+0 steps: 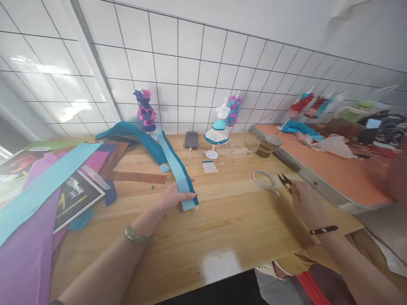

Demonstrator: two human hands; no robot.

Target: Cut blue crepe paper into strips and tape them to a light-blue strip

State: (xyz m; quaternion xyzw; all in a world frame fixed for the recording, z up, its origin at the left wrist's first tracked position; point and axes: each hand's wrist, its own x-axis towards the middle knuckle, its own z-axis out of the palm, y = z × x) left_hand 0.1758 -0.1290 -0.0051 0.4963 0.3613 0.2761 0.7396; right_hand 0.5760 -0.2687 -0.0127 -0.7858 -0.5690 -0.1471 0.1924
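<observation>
Obs.: person stood at a wooden table point(222, 228), both bare forearms extended over it.

Left hand point(173, 197): closed on the near end of a blue felt strip point(176, 169), thumb on top, fingers curled under the edge. Strip was two-toned, light blue face over a darker teal layer. Its long axis ran near-to-far across the table, leaning slightly left at the far end; the near end pointed toward the person, stopping just right of the hand. At the far end it met a darker teal band point(133, 133) that arched off to the left. A green bangle sat on the left wrist.

Right hand point(307, 203): closed around small scissors point(284, 180), dark blades pointing far-left, tips close to a roll of tape point(263, 178) lying flat on the table. Whether blades touched the roll could not be told. A dark bracelet was on that wrist.

Surroundings: sheets of light blue, purple and pink felt point(34, 199) piled at left over printed booklets. Along the far edge by the tiled wall: a phone point(191, 140) on a cable, a small dress figure in white and blue point(218, 129), another in purple and pink point(145, 110). A glass jar point(269, 145) stood near the edge of an adjoining orange surface point(337, 169) at right.
</observation>
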